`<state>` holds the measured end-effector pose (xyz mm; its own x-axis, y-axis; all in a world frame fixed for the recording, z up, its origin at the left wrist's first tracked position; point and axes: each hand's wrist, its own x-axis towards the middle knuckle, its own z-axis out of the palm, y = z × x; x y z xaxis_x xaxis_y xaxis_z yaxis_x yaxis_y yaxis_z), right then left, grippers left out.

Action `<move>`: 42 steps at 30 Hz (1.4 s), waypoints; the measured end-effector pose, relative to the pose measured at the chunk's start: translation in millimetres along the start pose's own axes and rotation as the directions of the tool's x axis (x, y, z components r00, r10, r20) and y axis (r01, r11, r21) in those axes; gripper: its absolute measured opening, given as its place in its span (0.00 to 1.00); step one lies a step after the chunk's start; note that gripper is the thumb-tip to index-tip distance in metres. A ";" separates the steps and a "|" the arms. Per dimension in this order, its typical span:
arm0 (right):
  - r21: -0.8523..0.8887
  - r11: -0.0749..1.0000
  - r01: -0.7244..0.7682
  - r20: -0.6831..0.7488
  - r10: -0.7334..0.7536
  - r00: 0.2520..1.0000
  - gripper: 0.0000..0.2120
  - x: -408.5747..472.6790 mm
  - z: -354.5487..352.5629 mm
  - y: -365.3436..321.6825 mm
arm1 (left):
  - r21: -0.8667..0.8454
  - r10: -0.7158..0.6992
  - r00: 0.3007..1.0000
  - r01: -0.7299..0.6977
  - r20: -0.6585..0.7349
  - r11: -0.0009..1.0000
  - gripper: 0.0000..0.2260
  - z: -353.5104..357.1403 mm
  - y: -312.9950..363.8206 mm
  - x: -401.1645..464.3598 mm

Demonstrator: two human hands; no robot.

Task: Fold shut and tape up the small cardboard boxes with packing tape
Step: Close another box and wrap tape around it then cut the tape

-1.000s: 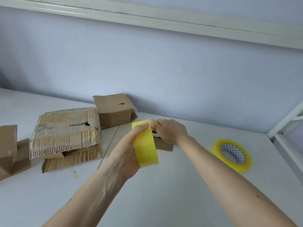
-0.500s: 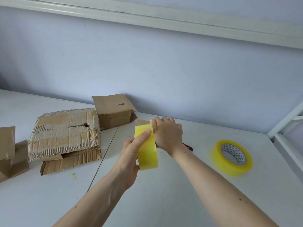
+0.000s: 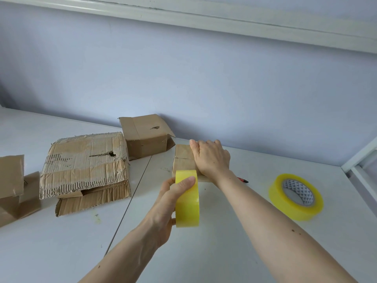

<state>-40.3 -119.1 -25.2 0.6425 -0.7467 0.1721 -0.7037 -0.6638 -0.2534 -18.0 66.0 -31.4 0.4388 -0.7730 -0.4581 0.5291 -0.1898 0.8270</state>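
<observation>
Taping is under way: the small box (image 3: pixel 183 160) is pressed flat by the open right hand (image 3: pixel 211 158), while the tape roll (image 3: pixel 187 198) is gripped by the left hand (image 3: pixel 165 207); a steady pull is judged necessary next.

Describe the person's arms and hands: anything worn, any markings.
Both forearms are bare, with no sleeves in view. The left hand and right hand wear no gloves, rings or watch. A few small dark spots mark the right forearm.

There is only one view. The camera sits on the person's head, looking forward and down at the flat white desk (image 3: pixel 234 252). It is close above the desk. The pale blue wall (image 3: pixel 183 74) stands behind the desk, facing the camera.
</observation>
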 end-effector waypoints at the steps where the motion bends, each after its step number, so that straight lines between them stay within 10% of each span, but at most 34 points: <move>1: 0.003 1.000 -0.002 0.011 0.002 1.000 0.29 1.7 -0.5 -0.4 | 0.008 -0.010 1.000 0.010 0.004 1.000 0.41 -0.5 -0.8 0.2; 24: -0.086 0.996 -0.033 0.081 0.040 0.996 0.31 26.8 6.9 -1.5 | 0.200 -0.009 1.000 0.008 0.006 0.980 0.44 -14.3 17.9 32.9; 32: 0.123 0.957 0.262 -0.202 -0.234 0.951 0.11 24.6 13.4 -1.4 | 0.206 -0.007 1.000 0.007 -0.001 0.979 0.45 -13.7 18.4 37.2; 42: -0.021 0.978 0.209 0.131 -0.205 0.970 0.25 34.7 10.9 -6.5 | 0.215 -0.009 1.000 0.010 -0.009 0.977 0.43 -14.6 17.4 39.4</move>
<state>-10.1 -140.2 -28.0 0.8070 -0.5830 0.0938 -0.5600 -0.8060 -0.1916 19.1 41.1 -39.8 0.4405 -0.7660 -0.4681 0.3650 -0.3236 0.8730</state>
